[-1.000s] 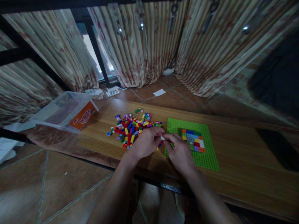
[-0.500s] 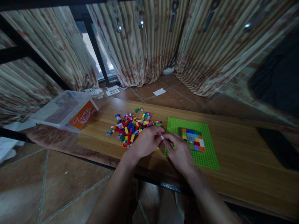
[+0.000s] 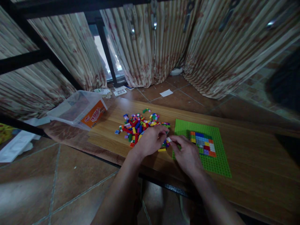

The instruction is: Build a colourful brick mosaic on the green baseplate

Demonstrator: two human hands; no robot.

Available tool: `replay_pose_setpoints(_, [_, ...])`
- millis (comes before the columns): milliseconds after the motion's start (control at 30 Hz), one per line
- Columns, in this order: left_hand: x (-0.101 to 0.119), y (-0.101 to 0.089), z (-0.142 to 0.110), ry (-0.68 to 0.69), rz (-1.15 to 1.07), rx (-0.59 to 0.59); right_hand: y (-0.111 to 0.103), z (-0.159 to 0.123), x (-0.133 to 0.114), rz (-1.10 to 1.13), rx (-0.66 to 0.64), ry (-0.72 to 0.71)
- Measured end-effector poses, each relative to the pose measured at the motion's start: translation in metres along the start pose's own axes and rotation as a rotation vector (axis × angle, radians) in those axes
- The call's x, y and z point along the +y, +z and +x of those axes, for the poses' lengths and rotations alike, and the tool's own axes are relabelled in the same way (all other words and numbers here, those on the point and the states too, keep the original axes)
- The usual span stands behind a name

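One white brick (image 3: pixel 168 139) sits between both hands (image 3: pixel 151 140) (image 3: pixel 188 153).

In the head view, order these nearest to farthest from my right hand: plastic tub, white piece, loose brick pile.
1. White piece: touching your right hand, on its left side.
2. Loose brick pile: on the table, left of that hand.
3. Plastic tub: far left, past the pile.

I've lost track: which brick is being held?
The small white brick, pinched by the right hand; the other visible bricks lie on the table or green baseplate.
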State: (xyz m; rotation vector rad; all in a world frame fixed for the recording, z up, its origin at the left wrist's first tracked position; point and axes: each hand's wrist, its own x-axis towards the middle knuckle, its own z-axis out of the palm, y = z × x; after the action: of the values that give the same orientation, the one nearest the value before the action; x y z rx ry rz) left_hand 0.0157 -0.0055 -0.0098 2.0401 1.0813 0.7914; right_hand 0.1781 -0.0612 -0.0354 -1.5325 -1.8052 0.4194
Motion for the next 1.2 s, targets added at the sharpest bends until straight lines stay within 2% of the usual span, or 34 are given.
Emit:
replay_pose_setpoints(133, [-0.006, -0.009, -0.002, -0.004, -0.013, 0.054, 0.005, -0.001, 0.004, -0.021, 0.01, -0.005])
replay_pose_setpoints(267, [-0.02, -0.032, -0.002, -0.085, 0.026, 0.219, 0.009, -0.001, 0.009, -0.063, 0.034, 0.003])
replay_pose_setpoints(333, [-0.03, -0.05, -0.004, -0.228, 0.066, 0.389, 0.011, 0.0, 0.011, -0.093, 0.041, 0.018])
replay_pose_setpoints(400, [-0.04, -0.069, -0.009, -0.442, 0.117, 0.592, 0.012, 0.001, 0.012, -0.118, 0.038, 0.039])
replay_pose_setpoints(467, [-0.05, -0.086, -0.017, -0.643, 0.202, 0.713, 0.013, 0.003, 0.012, -0.128, 0.04, 0.051])
replay_pose_setpoints(567, [-0.064, -0.101, -0.029, -0.788, 0.322, 0.652, 0.015, 0.005, 0.012, -0.129, 0.04, 0.056])
replay_pose_setpoints(733, [-0.077, -0.094, -0.034, -0.697, 0.406, 0.456, 0.016, 0.006, 0.01, -0.121, 0.034, 0.051])
replay_pose_setpoints(1000, [-0.065, -0.082, -0.02, -0.777, 0.574, 0.28, 0.017, 0.008, 0.01, -0.127, 0.01, 0.072])
replay_pose_setpoints(1200, [-0.064, -0.08, -0.018, -0.816, 0.588, 0.261, 0.016, 0.008, 0.009, -0.127, 0.014, 0.076])
